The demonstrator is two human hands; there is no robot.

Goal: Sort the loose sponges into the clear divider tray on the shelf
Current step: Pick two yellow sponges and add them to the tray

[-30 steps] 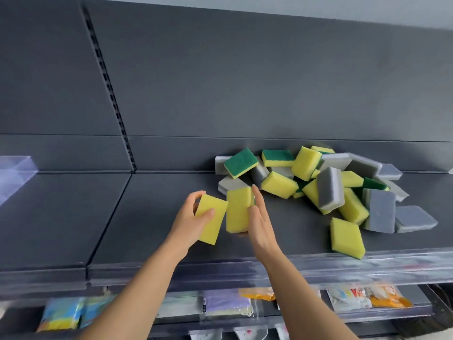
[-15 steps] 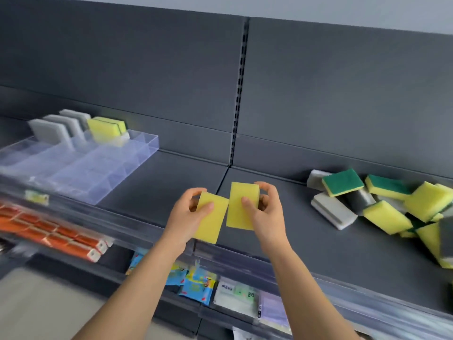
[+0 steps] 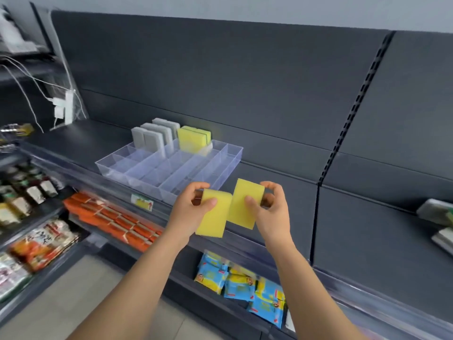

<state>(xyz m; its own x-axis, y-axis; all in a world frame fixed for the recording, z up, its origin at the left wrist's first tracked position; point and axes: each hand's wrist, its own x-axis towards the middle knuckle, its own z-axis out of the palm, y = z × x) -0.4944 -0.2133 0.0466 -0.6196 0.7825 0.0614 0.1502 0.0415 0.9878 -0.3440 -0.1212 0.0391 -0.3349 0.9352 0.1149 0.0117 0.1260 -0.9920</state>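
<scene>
Change: over the last second the view has swung left along the shelf; the loose pile that filled the middle has slid to the far right edge, and the clear divider tray has come to centre. Both hands have carried their sponges across with it.
Meaning for the task: pick-up looks done for this pair, and the carry is nearly over. I judge the placing step comes next.
Shelf point(image 3: 269, 173): dark grey, it bears the tray on its left part and the pile well apart to the right.
Clear divider tray point(image 3: 157, 173): long lanes run front to back, and most of them show bare.
Tray contents: grey sponges point(image 3: 153, 141) stand on edge in rows at the back of the left lanes. Yellow green-backed sponges point(image 3: 192, 141) stand at the back of a lane further right; their count is unclear.
Loose pile point(image 3: 435, 211): only a couple of blurred pieces show at the frame edge.
Left hand point(image 3: 188, 209): fingers curl behind the left yellow sponge point(image 3: 214, 217), thumb pressed on its front face.
Right hand point(image 3: 272, 212): same pinch, thumb in front and fingers behind, on the right yellow sponge point(image 3: 245, 204).
Held sponges: both upright and slightly tilted, edges meeting in view, in the air just in front of the tray's near right corner.
</scene>
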